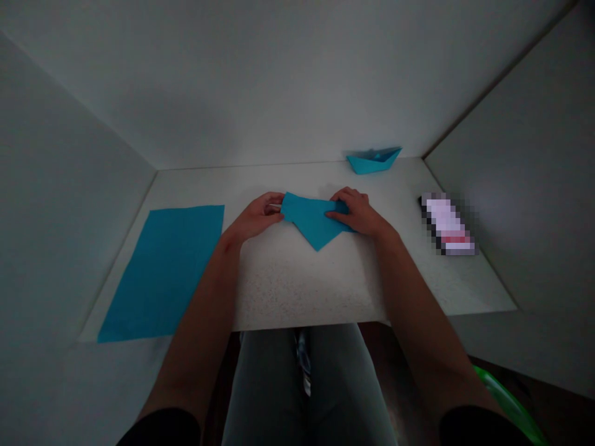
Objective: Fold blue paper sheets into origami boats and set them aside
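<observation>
Folded blue origami paper (312,218) on white tabletop (297,291), pinched at opposite ends by left hand (256,217) and right hand (357,212), apart, seemingly keeping layers aligned; flat blue sheet (160,272), paper boat (373,163) set aside.

Inspection finds no legible text, label, brand, number or sign in this view. The folded blue paper (313,218) bears no readable print. The only marked item is a pixelated object (447,224) lying at the right of the bench (297,285). It shows pale, pink and dark patches, but the pixelation prevents any reading of characters, so its wording, if any, cannot be determined.
</observation>
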Tool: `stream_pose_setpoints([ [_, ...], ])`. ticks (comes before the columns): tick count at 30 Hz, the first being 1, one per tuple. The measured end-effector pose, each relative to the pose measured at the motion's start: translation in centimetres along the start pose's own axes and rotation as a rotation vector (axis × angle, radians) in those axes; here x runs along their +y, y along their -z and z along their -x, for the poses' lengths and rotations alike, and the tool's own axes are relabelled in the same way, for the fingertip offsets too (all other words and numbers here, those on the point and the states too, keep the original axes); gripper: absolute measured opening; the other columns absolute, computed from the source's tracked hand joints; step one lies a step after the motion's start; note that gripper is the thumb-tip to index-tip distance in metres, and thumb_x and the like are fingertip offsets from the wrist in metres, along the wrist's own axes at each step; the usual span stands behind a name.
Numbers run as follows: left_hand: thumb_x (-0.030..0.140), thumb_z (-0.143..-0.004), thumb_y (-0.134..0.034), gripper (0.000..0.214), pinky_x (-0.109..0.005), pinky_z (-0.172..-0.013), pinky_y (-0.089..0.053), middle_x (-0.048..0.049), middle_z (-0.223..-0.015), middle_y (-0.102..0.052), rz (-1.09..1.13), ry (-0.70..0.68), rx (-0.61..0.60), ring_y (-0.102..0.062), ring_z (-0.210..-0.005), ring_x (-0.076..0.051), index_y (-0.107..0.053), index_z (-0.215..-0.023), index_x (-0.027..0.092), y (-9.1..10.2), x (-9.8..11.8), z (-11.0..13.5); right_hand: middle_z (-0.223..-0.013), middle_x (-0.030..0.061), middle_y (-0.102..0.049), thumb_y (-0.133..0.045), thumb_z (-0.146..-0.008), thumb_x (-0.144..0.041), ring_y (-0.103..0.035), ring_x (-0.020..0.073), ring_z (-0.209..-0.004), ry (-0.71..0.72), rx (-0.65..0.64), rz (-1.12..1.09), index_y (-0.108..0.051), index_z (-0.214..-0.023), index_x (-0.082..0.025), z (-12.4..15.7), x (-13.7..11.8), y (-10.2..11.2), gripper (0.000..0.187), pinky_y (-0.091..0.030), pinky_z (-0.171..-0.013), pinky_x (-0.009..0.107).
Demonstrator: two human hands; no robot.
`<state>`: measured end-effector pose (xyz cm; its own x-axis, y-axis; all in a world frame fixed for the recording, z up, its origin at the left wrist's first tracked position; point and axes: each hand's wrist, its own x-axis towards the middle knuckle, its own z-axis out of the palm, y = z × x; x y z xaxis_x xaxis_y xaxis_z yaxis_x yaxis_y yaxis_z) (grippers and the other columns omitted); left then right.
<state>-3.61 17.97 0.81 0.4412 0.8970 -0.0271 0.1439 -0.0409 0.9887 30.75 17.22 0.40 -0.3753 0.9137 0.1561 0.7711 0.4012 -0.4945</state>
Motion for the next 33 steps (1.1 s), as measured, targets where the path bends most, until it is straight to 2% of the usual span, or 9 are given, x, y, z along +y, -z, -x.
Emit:
stream_pose_setpoints([
  [3, 0.026, -0.081, -0.079, 0.058, -0.043, -0.1, -0.063, -0.0142, -0.145, -0.073, 0.001, -0.017, -0.023, -0.076, -0.119, -0.027, -0.068, -0.138, 0.023, -0.1, 0.5, 0.1, -0.133, 0.0158, -0.069, -0.067, -0.099, -0.055, -0.06, 0.0416, -0.128, -0.004, -0.011, -0.004, -0.071, -0.123, -0.025, 0.0, -0.1, 0.1, 0.038, -0.041, -0.109, 0.06],
  [6, 0.02, -0.084, -0.069, 0.052, -0.038, -0.092, -0.064, -0.0133, -0.146, -0.073, -0.048, -0.014, 0.035, -0.075, -0.121, -0.026, -0.071, -0.136, 0.024, 0.2, 0.9, 0.1, -0.134, 0.0156, -0.069, -0.066, -0.099, -0.056, -0.06, 0.0416, -0.128, -0.005, -0.02, -0.008, -0.071, -0.123, -0.026, 0.0, -0.2, 0.2, 0.039, -0.041, -0.11, 0.06],
  [10, 0.017, -0.086, -0.062, 0.053, -0.035, -0.087, -0.063, -0.013, -0.144, -0.073, -0.09, 0.007, 0.051, -0.079, -0.106, -0.021, -0.071, -0.138, 0.025, 0.6, 0.6, 0.2, -0.135, 0.016, -0.069, -0.066, -0.099, -0.058, -0.06, 0.0421, -0.128, -0.014, -0.016, -0.022, -0.071, -0.124, -0.027, 0.1, -0.3, 0.3, 0.041, -0.041, -0.11, 0.061],
  [14, 0.019, -0.083, -0.073, 0.06, -0.034, -0.092, -0.062, -0.0131, -0.143, -0.071, -0.086, -0.022, 0.006, -0.078, -0.109, -0.021, -0.068, -0.143, 0.025, 0.6, 0.1, 0.1, -0.135, 0.0167, -0.069, -0.066, -0.099, -0.058, -0.06, 0.0426, -0.129, -0.02, -0.025, -0.022, -0.072, -0.124, -0.026, 0.0, -0.3, 0.3, 0.041, -0.041, -0.109, 0.061],
  [20, 0.032, -0.088, -0.08, 0.055, -0.034, -0.084, -0.06, -0.0079, -0.112, -0.074, -0.25, 0.006, 0.057, -0.073, -0.094, -0.02, -0.068, -0.142, 0.023, -0.5, 0.2, -0.1, -0.134, 0.016, -0.069, -0.067, -0.099, -0.058, -0.06, 0.0424, -0.128, -0.015, -0.036, -0.019, -0.072, -0.123, -0.026, -0.1, -0.5, 0.4, 0.04, -0.041, -0.109, 0.06],
  [23, 0.032, -0.086, -0.084, 0.052, -0.035, -0.084, -0.056, -0.0033, -0.096, -0.07, -0.41, -0.015, 0.107, -0.067, -0.087, -0.02, -0.073, -0.135, 0.023, -1.0, 0.5, -0.1, -0.133, 0.0156, -0.069, -0.067, -0.098, -0.057, -0.06, 0.0419, -0.128, -0.004, -0.036, -0.027, -0.072, -0.122, -0.026, -0.1, -0.8, 0.4, 0.039, -0.04, -0.11, 0.06],
  [29, 0.038, -0.079, -0.088, 0.056, -0.036, -0.084, -0.052, -0.0048, -0.104, -0.072, -0.565, 0.003, 0.143, -0.064, -0.089, -0.022, -0.071, -0.131, 0.023, -1.1, 0.5, -0.1, -0.136, 0.0172, -0.069, -0.07, -0.096, -0.061, -0.059, 0.044, -0.128, -0.032, 0.031, 0.014, -0.071, -0.132, -0.028, 0.1, -0.6, 0.3, 0.049, -0.041, -0.109, 0.062],
  [33, 0.047, -0.08, -0.087, 0.033, -0.039, -0.082, -0.052, -0.0054, -0.093, -0.069, -0.648, -0.032, 0.116, -0.063, -0.088, -0.025, -0.074, -0.099, 0.023, -0.8, 0.1, -0.5, -0.134, 0.0184, -0.067, -0.074, -0.091, -0.07, -0.057, 0.0469, -0.13, -0.111, 0.122, 0.047, -0.072, -0.132, -0.027, 0.3, 0.9, 0.4, 0.06, -0.042, -0.108, 0.065],
])
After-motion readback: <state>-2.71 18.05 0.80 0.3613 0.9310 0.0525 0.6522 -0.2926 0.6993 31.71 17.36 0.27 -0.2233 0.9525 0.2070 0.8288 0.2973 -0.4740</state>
